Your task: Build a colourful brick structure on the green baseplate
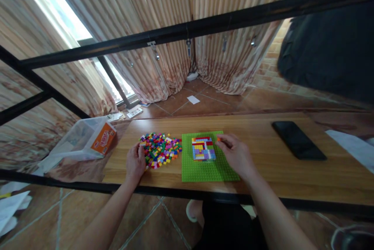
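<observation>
Where the right hand [234, 152] pinches, a brick [219, 139] barely shows.

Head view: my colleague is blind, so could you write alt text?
A person's right hand holds a small orange brick at a green baseplate bearing a multicoloured brick build; the left hand is at a pile of loose bricks.

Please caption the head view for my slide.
Left hand at loose bricks; right hand pinching an orange piece beside brick build on green baseplate.
</observation>
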Demonstrator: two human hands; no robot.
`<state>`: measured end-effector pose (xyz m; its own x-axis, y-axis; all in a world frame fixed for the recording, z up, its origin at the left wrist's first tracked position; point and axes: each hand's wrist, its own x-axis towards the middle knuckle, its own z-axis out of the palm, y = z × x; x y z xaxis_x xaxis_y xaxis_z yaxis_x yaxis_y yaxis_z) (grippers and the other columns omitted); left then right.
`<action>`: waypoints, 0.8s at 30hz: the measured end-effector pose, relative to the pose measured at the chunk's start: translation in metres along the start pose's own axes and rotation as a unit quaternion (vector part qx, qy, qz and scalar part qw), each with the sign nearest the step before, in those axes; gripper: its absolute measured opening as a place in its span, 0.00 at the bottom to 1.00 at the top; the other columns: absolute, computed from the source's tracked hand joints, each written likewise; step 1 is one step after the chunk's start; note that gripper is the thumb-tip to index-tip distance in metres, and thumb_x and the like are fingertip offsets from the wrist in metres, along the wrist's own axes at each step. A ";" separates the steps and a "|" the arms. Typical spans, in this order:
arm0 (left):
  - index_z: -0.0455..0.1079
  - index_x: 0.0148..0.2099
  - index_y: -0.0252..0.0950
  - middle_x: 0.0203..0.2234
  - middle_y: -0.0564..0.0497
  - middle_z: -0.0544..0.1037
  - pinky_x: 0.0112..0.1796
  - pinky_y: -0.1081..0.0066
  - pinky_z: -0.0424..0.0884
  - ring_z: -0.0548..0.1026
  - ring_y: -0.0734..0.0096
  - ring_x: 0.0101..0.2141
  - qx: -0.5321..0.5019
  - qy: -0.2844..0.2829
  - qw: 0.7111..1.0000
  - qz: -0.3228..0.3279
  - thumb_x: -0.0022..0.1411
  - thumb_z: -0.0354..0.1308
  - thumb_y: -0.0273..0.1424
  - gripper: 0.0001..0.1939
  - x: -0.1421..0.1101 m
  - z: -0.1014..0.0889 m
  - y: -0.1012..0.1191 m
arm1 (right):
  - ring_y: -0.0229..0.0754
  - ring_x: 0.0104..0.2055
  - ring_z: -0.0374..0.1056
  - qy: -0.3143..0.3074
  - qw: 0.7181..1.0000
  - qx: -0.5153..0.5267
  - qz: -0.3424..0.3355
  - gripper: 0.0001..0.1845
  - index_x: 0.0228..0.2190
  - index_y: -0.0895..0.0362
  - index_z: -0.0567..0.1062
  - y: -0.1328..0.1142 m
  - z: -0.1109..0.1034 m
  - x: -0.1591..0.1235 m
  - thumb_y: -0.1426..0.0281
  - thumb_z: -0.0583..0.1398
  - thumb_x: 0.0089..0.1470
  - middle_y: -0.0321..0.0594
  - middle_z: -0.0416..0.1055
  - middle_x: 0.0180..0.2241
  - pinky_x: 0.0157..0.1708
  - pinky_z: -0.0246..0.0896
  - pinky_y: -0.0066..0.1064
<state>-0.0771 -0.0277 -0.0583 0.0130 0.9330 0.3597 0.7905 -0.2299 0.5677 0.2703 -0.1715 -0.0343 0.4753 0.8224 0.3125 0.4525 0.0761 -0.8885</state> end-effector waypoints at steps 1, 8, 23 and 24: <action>0.71 0.49 0.34 0.48 0.38 0.77 0.56 0.53 0.68 0.74 0.54 0.51 -0.001 0.001 1.000 0.001 0.67 0.42 0.41 0.22 0.000 0.000 0.000 | 0.45 0.37 0.74 0.001 1.000 -0.015 0.002 0.13 0.41 0.55 0.80 0.001 0.000 0.000 0.64 0.60 0.56 0.44 0.77 0.39 0.41 0.70 0.39; 0.70 0.48 0.35 0.47 0.39 0.77 0.55 0.54 0.68 0.74 0.55 0.51 -0.009 0.003 1.000 0.007 0.67 0.44 0.41 0.20 0.001 0.000 -0.004 | 0.46 0.38 0.75 0.002 0.996 -0.088 0.011 0.13 0.42 0.56 0.78 0.003 0.004 0.000 0.69 0.59 0.55 0.46 0.78 0.39 0.43 0.70 0.40; 0.71 0.49 0.34 0.48 0.38 0.77 0.55 0.54 0.68 0.73 0.54 0.51 -0.002 -0.003 1.000 0.004 0.68 0.42 0.42 0.22 0.000 0.000 -0.001 | 0.42 0.33 0.70 -0.003 0.996 -0.094 0.003 0.14 0.39 0.54 0.81 0.001 0.010 0.001 0.65 0.57 0.57 0.44 0.75 0.40 0.35 0.67 0.36; 0.71 0.49 0.34 0.48 0.38 0.77 0.55 0.53 0.68 0.73 0.54 0.51 -0.001 -0.004 1.000 0.004 0.68 0.42 0.41 0.22 0.000 0.000 -0.001 | 0.42 0.33 0.70 -0.009 0.996 -0.085 0.004 0.14 0.39 0.54 0.81 0.000 0.011 0.001 0.64 0.57 0.57 0.44 0.75 0.40 0.35 0.67 0.35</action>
<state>-0.0781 -0.0276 -0.0586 0.0243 0.9330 0.3590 0.7889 -0.2385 0.5663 0.2621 -0.1646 -0.0380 0.4664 0.8330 0.2977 0.5710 -0.0265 -0.8205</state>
